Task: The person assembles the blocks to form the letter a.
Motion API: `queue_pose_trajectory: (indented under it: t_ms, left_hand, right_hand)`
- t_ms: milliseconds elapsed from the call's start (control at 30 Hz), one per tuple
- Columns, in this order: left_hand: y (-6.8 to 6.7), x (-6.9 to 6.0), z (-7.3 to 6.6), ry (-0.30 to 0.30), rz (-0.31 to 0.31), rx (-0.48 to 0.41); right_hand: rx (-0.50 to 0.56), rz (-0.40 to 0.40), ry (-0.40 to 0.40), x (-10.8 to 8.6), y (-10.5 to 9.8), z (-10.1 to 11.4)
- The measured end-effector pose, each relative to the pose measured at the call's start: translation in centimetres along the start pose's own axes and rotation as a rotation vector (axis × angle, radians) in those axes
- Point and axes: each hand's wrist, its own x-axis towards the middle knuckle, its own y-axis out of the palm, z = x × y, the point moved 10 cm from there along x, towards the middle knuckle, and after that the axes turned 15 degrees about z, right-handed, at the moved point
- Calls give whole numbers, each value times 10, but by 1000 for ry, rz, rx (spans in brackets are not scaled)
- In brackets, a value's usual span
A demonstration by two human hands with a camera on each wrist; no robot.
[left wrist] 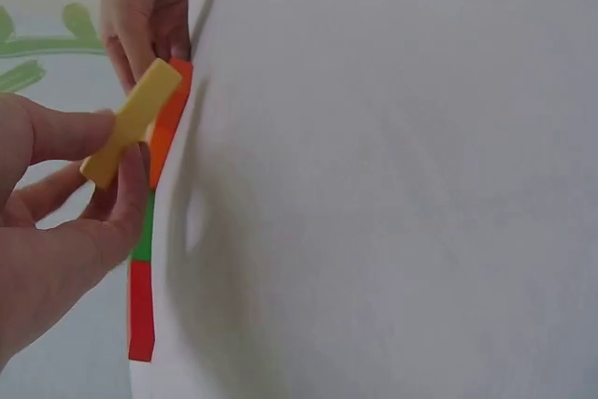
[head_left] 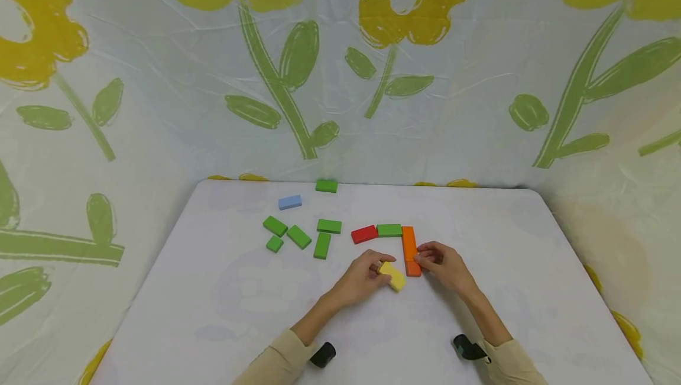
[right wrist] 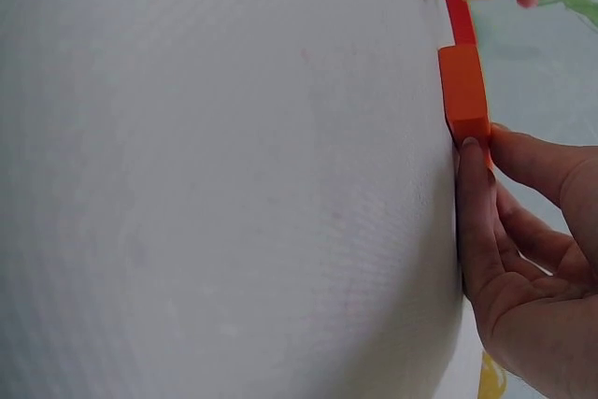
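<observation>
On the white counter [head_left: 532, 290], an orange rectangular block [head_left: 408, 242] meets a second orange block [head_left: 413, 270] at its near end; a green rectangular block [head_left: 389, 230], then a red rectangular block [head_left: 364, 234], sit to its left. Just left of it, the left hand [head_left: 359, 281]'s grip pinches a raised yellow rectangular block [head_left: 392, 277]. The right hand [head_left: 446, 267] touches its right side; I cannot tell whether that grip pinches.

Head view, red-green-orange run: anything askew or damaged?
Yes, the red block looks askew: it slants, left end nearer the camera, while the green block beside it lies square to the orange blocks. No damage visible at this size.
</observation>
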Motion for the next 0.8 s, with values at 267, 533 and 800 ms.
queue_pose_trajectory:
  t_ms: [267, 533, 800]
  left_hand:
    - [7, -2, -3, -66, -9, -47]
    - [23, 1, -4, -66, 21, -67]
    - [36, 3, 0, -98, 45, -190]
  right_hand:
    - [7, 4, -6, 0, 1, 0]
    - [5, 2, -8, -1, 0, 1]
    - [5, 1, -12, 0, 0, 1]
